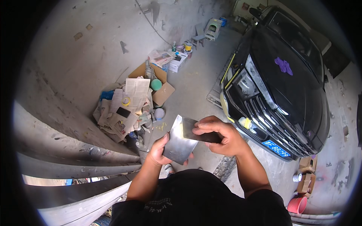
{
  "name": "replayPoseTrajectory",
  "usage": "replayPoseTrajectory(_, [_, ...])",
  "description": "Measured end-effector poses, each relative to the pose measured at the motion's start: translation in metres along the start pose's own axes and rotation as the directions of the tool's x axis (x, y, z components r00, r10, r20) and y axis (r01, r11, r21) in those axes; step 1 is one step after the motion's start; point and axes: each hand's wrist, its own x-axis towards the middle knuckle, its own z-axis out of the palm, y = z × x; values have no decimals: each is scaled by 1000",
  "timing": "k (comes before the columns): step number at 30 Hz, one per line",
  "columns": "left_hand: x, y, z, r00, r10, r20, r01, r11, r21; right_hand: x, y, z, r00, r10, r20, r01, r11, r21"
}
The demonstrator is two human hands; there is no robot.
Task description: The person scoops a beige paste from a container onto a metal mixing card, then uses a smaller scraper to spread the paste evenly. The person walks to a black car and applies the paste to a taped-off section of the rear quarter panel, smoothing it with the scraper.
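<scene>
My left hand [162, 150] grips a shiny metal plate [175, 148] by its side and lower part, tilted below the middle of the view. My right hand [220, 133] holds a darker rectangular metal blade [188, 131] between thumb and fingers, its left end lying over the upper part of the plate. A small patch of pale yellow paste [181, 131] shows where the two meet. Both hands are in front of my body, above the floor.
A black car [286, 90] with taped front edges and a purple cloth [283, 66] stands on the right. A heap of newspapers and cardboard [124, 101], with tape rolls and cans, lies by the left wall. Curved panels [75, 158] are at lower left, boxes [306, 184] at lower right.
</scene>
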Motion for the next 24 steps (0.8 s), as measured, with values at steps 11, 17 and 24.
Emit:
replayPoseTrajectory(11, [5,-4,7,983,156,-95,-163,984,-70,-46,63,-15,900,273,-341,-180,943,279])
replayPoseTrajectory(17, [22,-13,23,759,484,-435,-447,874,192,-48,65,26,708,351,-613,94,814,573])
replayPoseTrajectory(24, [43,-40,40,643,627,-439,-530,778,336,-57,51,66,800,252,-544,-82,945,318])
